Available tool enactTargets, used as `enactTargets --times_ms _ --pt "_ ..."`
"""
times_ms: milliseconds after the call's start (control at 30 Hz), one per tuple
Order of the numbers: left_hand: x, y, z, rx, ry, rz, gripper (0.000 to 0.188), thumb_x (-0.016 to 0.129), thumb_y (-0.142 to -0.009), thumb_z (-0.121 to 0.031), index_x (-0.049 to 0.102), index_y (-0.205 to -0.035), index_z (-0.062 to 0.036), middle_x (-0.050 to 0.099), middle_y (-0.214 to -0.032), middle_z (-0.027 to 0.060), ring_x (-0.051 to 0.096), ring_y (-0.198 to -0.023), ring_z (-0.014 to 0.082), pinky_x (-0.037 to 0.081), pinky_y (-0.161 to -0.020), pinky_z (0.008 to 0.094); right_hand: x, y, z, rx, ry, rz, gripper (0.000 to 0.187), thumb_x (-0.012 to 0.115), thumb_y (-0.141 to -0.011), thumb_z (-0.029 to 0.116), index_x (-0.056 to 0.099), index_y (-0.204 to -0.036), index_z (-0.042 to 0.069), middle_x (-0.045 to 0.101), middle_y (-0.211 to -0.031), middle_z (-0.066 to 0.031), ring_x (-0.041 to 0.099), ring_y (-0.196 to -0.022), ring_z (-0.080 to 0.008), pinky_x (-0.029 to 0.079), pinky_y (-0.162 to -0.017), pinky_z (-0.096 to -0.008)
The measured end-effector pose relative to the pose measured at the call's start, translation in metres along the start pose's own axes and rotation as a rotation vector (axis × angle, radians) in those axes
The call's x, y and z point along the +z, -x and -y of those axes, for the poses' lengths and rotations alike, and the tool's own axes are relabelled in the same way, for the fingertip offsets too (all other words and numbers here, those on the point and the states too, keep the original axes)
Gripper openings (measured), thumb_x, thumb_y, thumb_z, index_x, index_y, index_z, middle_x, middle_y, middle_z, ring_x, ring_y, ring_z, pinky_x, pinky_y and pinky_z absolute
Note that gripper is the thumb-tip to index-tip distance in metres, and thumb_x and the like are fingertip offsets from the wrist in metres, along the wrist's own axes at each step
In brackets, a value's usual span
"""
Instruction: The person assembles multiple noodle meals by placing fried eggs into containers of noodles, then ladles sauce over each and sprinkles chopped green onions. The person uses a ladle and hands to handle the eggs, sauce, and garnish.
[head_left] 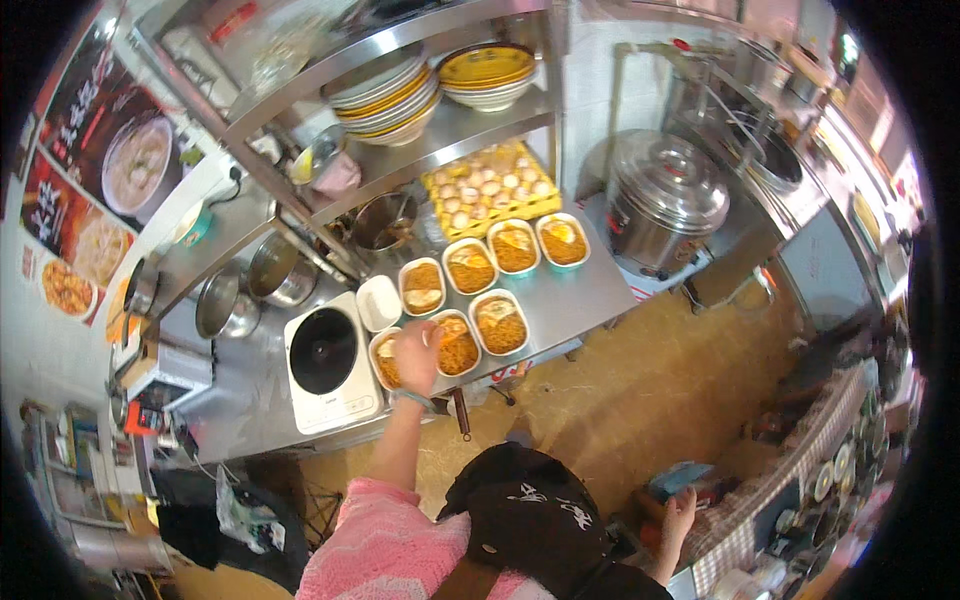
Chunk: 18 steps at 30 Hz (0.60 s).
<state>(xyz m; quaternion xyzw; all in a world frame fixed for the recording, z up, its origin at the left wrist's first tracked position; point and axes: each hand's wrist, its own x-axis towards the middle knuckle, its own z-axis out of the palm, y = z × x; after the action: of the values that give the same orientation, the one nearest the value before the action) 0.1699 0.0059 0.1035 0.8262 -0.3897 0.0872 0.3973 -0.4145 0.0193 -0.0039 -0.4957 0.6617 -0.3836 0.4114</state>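
Note:
Over the front row of white tubs, my left hand (415, 355) reaches in with its fingers drawn together in a pinch. Whatever it holds is too small to make out. Beneath and beside it are a partly hidden tub of orange-brown food (386, 372) and a tub of noodle-like food (457, 352). A further tub with a pale egg-like topping (500, 325) stands to their right. Several filled tubs (470, 268) form the back row, beside a white tub (379, 302) without visible food. Low on the right, my right hand (679, 515) hangs away from the counter, fingers loosely apart, seemingly holding nothing.
A white hot plate (340, 405) with a round black top sits left of the tubs. Behind are a yellow tray of eggs (490, 190) and a metal pot (383, 222). Stacked bowls (487, 75) fill the shelf above. A large lidded steel pot (665, 195) stands right.

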Motion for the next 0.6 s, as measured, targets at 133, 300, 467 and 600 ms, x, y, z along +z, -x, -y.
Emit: enactTargets --times_ms 133,300,467,600 --pt "-0.033 -0.044 0.078 -0.142 -0.48 0.116 0.019 0.071 -0.064 -0.02 0.067 -0.08 -0.0134 0.062 -0.087 0.0058 0.053 -0.09 0.0274 0.042 -0.075 0.0403 0.068 -0.044 0.066 -0.002 0.511 0.349 0.046 0.056 -0.075 0.005 0.045 -0.119 -0.004 0.055 -0.108 -0.0197 0.056 -0.097 -0.0286 0.045 -0.084 -0.0355" --pt "0.004 -0.079 0.126 -0.116 -0.711 0.444 0.024 0.073 -0.06 -0.03 0.068 -0.079 -0.0161 0.064 -0.086 0.0036 0.055 -0.092 0.0241 0.04 -0.076 0.0437 0.121 -0.062 0.105 -0.304 0.567 0.387 0.039 0.057 -0.074 0.006 0.051 -0.112 -0.002 0.057 -0.103 -0.0196 0.058 -0.093 -0.0312 0.047 -0.078 -0.0359" --pt "0.012 -0.108 0.134 -0.163 -0.813 0.433 0.011 0.064 -0.064 -0.023 0.067 -0.073 -0.0173 0.065 -0.075 0.0026 0.06 -0.079 0.0237 0.038 -0.077 0.0429 0.124 -0.07 0.129 -0.095 0.46 0.426 0.032 0.059 -0.075 0.009 0.054 -0.105 0.0 0.059 -0.098 -0.0195 0.058 -0.087 -0.0349 0.047 -0.076 -0.0378" --pt "-0.018 -0.124 0.102 -0.085 -0.93 0.175 0.01 0.058 -0.062 -0.019 0.066 -0.068 -0.0162 0.063 -0.071 0.0054 0.059 -0.076 0.0261 0.038 -0.073 0.0409 0.111 -0.092 0.133 -0.106 0.559 0.447 0.026 0.058 -0.076 0.013 0.057 -0.1 0.001 0.06 -0.092 -0.0201 0.058 -0.085 -0.036 0.047 -0.074 -0.0384"
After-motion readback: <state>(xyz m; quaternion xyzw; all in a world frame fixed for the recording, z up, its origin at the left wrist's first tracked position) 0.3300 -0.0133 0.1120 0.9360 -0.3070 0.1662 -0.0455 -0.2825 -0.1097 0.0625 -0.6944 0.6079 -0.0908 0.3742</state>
